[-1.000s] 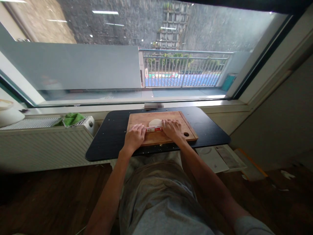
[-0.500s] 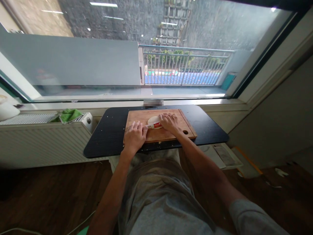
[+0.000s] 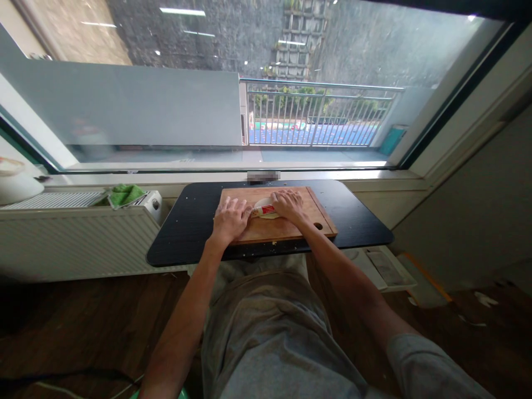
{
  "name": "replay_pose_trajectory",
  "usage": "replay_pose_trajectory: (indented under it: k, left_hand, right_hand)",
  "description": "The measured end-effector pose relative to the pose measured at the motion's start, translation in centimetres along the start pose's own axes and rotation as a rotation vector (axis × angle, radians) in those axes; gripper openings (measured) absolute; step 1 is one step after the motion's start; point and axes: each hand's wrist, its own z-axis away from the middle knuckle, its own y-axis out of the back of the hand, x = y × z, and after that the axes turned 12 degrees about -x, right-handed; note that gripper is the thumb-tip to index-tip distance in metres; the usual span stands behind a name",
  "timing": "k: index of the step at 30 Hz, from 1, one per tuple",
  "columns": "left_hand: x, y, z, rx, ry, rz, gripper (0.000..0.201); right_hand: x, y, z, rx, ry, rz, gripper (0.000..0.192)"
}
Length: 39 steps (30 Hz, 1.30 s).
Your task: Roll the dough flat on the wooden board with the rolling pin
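Red-and-white roller [image 3: 262, 210] lying left-right across dough [image 3: 266, 204], left hand [image 3: 230, 219] and right hand [image 3: 287, 203] fingers flat, open, pressing its ends

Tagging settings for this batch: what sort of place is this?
Probably a room at home: a small black table stands by a big window above a radiator, with a wooden cutting board holding dough.
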Motion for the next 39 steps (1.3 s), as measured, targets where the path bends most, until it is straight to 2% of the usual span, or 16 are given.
replay_pose_trajectory:
  k: [11, 16, 20, 24, 31, 35, 39]
  left_hand:
    - [-0.9, 0.8, -2.7, -0.074, 0.024, 0.015, 0.065]
    - [-0.9, 0.9, -2.9, -0.078, 0.049, 0.025, 0.064]
    - [-0.7, 0.8, -2.7, -0.079, 0.073, 0.043, 0.062]
    - [-0.5, 0.4, -2.1, -0.064, 0.057, 0.06, 0.06]
    - [0.4, -0.2, -0.6, -0.029, -0.043, 0.068, 0.057]
    - [1.0, -0.1, -0.2, -0.001, -0.047, 0.07, 0.055]
    - [1.0, 0.0, -0.1, 0.018, -0.057, 0.086, 0.05]
  right_hand:
    - [0.4, -1.1, -3.0, -0.049, 0.032, 0.001, 0.046]
    - [0.1, -0.3, -4.5, -0.092, 0.021, -0.01, 0.043]
    - [-0.3, 0.7, -4.6, -0.077, -0.006, -0.03, 0.043]
    - [-0.3, 1.3, -4.4, -0.075, 0.044, -0.045, 0.042]
    - [0.1, 1.4, -5.7, -0.059, 0.139, -0.053, 0.041]
    - [0.2, 1.4, -6.2, -0.066, 0.216, -0.068, 0.042]
    - [0.2, 1.7, -6.1, -0.08, 0.202, -0.086, 0.043]
